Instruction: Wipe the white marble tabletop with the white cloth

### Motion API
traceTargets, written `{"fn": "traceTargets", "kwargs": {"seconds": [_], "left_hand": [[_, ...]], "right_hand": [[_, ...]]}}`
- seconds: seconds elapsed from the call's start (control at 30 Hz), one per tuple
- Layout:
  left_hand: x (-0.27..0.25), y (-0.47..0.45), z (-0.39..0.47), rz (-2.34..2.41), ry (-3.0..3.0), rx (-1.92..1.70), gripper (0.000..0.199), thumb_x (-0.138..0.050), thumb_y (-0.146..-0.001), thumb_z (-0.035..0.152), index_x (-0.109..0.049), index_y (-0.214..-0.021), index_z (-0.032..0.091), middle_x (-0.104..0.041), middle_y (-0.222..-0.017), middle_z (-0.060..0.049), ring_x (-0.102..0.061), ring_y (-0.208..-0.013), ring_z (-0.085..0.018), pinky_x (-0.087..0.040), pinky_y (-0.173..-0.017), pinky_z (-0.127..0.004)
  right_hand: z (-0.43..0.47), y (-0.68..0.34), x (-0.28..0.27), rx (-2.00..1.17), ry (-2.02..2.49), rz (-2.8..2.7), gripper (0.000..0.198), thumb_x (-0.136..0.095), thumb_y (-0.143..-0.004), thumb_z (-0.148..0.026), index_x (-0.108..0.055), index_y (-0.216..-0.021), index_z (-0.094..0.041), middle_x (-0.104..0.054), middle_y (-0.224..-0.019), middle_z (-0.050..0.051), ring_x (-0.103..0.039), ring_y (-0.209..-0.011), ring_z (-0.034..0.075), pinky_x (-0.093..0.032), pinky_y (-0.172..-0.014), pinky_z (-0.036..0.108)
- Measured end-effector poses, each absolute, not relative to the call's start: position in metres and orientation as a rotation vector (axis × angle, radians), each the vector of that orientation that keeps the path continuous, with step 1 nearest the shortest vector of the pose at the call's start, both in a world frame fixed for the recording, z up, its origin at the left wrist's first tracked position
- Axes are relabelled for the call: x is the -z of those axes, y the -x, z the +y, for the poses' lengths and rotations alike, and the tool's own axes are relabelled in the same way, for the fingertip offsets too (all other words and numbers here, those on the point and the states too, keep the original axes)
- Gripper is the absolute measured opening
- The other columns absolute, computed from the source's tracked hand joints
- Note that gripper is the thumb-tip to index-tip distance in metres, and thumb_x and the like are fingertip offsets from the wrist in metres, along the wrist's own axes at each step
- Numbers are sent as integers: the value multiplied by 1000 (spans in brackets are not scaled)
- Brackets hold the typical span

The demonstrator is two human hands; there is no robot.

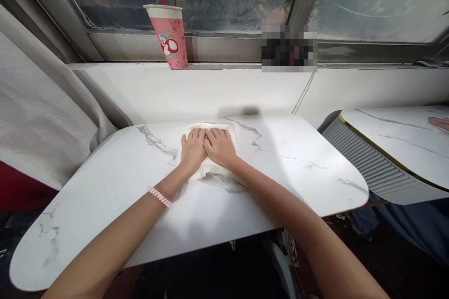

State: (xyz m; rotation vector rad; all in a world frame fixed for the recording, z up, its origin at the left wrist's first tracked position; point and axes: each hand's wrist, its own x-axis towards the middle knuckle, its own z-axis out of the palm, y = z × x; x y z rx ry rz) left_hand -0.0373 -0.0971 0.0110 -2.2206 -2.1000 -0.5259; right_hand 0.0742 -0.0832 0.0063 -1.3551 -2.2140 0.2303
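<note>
Both hands lie flat, side by side, on a white cloth [210,167] near the far middle of a white marble-patterned table [140,224]. My left hand [193,149] presses on the cloth's left part, fingers stretched toward the wall. Touching it at the thumb side, my right hand [220,146] rests on the right part with its fingers out. A fluffy edge of the cloth shows beyond the fingertips and below the palms; the rest is hidden under the hands. A pink coil band [159,197] circles my left wrist.
A pink paper cup [174,42] with a red straw stands on the window sill, beside a pixelated patch. Pale curtain [42,103] hangs at the left. To the right is another marble-patterned table [403,131] with a ribbed side; another person's hand [440,123] lies on it.
</note>
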Motion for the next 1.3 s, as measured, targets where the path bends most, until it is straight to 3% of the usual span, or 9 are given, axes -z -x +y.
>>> {"fn": "traceTargets", "kwargs": {"seconds": [0.4,0.63,0.97,1.3], "left_hand": [[0,36,-225,-1886,2374,355,57,-28,-96,26,-44,-147,7,-53,-148,-20,-46,-139,-33,-37,-113,-57],[17,23,-263,-1726,2328,451,59,-26,-97,26,-46,-146,1,-54,-146,-22,-44,-140,-37,-30,-116,-63],[1,15,-244,-1890,2369,300,60,-26,-96,28,-46,-147,4,-51,-150,-21,-41,-144,-35,-30,-118,-61],[-12,13,-155,-1973,2398,194,59,-29,-94,24,-41,-148,3,-45,-154,-21,-37,-146,-33,-26,-120,-60]], "right_hand": [[-206,-111,-9,-199,1143,-2374,41,-46,-97,-32,-57,-130,-10,-58,-136,16,-47,-126,30,-29,-116,52],[-243,-131,-15,-239,1123,-2427,44,-42,-101,-36,-54,-134,-10,-55,-143,17,-45,-132,31,-29,-119,55],[-219,-134,-13,-211,1085,-2496,44,-38,-102,-37,-54,-133,-11,-56,-140,17,-46,-130,31,-32,-114,53],[-133,-126,-9,-222,1171,-2411,35,-42,-101,-34,-57,-125,-15,-61,-133,14,-50,-122,28,-34,-109,48]]}}
